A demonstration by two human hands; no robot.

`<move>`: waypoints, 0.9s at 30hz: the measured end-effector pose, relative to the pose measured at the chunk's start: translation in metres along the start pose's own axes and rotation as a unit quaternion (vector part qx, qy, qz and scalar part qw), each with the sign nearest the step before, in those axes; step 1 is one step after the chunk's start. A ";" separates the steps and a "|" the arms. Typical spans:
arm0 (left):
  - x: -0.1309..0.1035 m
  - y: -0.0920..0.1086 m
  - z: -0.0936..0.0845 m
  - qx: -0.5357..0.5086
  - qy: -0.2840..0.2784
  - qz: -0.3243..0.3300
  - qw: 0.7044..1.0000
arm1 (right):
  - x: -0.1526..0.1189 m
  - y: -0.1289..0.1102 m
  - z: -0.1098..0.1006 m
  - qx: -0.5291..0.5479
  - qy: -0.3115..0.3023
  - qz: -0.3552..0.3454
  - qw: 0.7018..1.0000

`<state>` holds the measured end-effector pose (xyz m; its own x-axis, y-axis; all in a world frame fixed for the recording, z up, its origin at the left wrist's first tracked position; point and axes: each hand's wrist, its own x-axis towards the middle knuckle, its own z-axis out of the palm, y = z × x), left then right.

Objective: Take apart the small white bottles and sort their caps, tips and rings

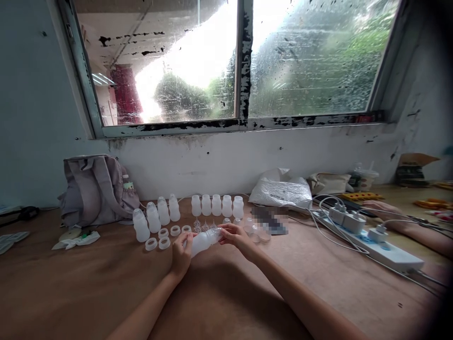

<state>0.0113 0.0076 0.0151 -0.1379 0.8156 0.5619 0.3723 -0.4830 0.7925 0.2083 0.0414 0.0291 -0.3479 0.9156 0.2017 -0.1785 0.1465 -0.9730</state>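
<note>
Grasped in both hands, one translucent white bottle (201, 242) hangs tilted above or rests on the near tabletop (88, 288); whether its base touches cannot be told. The left grip (181, 255) wraps the body, while the right grip (236, 238) closes its fingertips on the clear top end, which points toward 2 o'clock. Some of the left fingers are hidden behind the bottle, and the details beneath the right fingertips are hard to make out. The bottle's body looks smooth and frosted, its top more glassy.

From this bottle, four bottles with clear covers (153, 218) stand toward 10 o'clock, and white rings (164, 246) lie at 9 o'clock. Five open-topped bottles (216, 206) line up between 12 and 1 o'clock, behind small clear teats (205, 227), partly screened by the hands. Clear round pieces (265, 236) at 3 o'clock blend into the tabletop, beside a patch blurred into squares (271, 220). Farther out at 3 o'clock, past a white power strip (385, 255), another person's forearm (421, 232) is cut off by the dark right edge. A gray backpack (94, 189) sits toward 10 o'clock.
</note>
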 end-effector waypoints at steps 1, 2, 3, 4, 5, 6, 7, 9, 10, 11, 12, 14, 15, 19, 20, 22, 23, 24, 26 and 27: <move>-0.001 0.001 0.000 0.004 0.002 0.002 1.000 | 0.000 0.000 0.000 -0.002 0.001 -0.001 1.000; -0.001 0.003 -0.001 0.007 0.005 0.005 1.000 | 0.000 0.000 0.001 -0.005 0.002 0.000 1.000; -0.002 0.004 -0.001 0.009 0.009 0.009 1.000 | -0.001 0.000 0.002 -0.006 0.002 0.001 1.000; -0.003 0.006 -0.001 0.011 0.013 0.014 1.000 | -0.001 0.000 0.003 -0.006 0.004 0.002 1.000; -0.004 0.006 0.000 0.013 0.018 0.018 1.000 | -0.002 0.000 0.003 -0.004 0.006 0.002 1.000; -0.005 0.007 0.000 0.014 0.023 0.020 0.999 | -0.002 0.001 0.004 -0.001 0.007 0.001 1.000; -0.007 0.007 0.001 0.015 0.028 0.020 0.999 | -0.003 0.002 0.005 0.002 0.007 0.001 1.000; -0.009 0.007 0.003 0.016 0.039 0.018 0.999 | -0.004 0.003 0.005 0.009 0.001 0.002 1.000; -0.010 0.006 0.004 0.017 0.043 0.016 0.999 | -0.004 0.004 0.005 0.012 -0.006 0.005 1.000; -0.012 0.006 0.005 0.018 0.047 0.015 0.999 | -0.004 0.005 0.005 0.014 -0.013 0.008 1.000; -0.013 0.005 0.005 0.019 0.050 0.014 0.998 | -0.004 0.005 0.005 0.017 -0.021 0.011 1.000; -0.014 0.004 0.006 0.022 0.051 0.015 0.998 | -0.005 0.005 0.004 0.020 -0.034 0.015 0.999; -0.014 0.003 0.005 0.024 0.050 0.015 0.998 | -0.005 0.005 0.004 0.021 -0.040 0.016 0.999; -0.013 0.003 0.002 0.039 0.041 0.017 0.998 | -0.005 0.004 0.004 0.020 -0.056 0.021 0.998; -0.012 0.003 0.002 0.044 0.038 0.019 0.998 | -0.004 0.005 0.004 0.019 -0.056 0.022 0.998; -0.009 0.003 0.001 0.052 0.031 0.023 0.998 | -0.003 0.007 0.003 0.016 -0.045 0.021 0.999; -0.008 0.002 0.002 0.054 0.027 0.025 0.998 | -0.002 0.009 0.003 0.013 -0.037 0.019 0.999; -0.006 0.001 0.002 0.056 0.023 0.025 0.998 | -0.001 0.010 0.003 0.010 -0.028 0.017 0.999; -0.003 -0.003 0.002 0.058 0.017 0.019 0.998 | 0.000 0.014 0.003 0.004 -0.010 0.017 1.000; -0.002 -0.005 0.001 0.056 0.015 0.013 0.998 | 0.001 0.017 0.004 0.000 -0.002 0.020 1.000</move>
<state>0.0108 0.0088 0.0095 -0.1537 0.7920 0.5908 0.4765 -0.4644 0.7465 0.2013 0.0429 0.0134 -0.3581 0.9194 0.1626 -0.1640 0.1095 -0.9804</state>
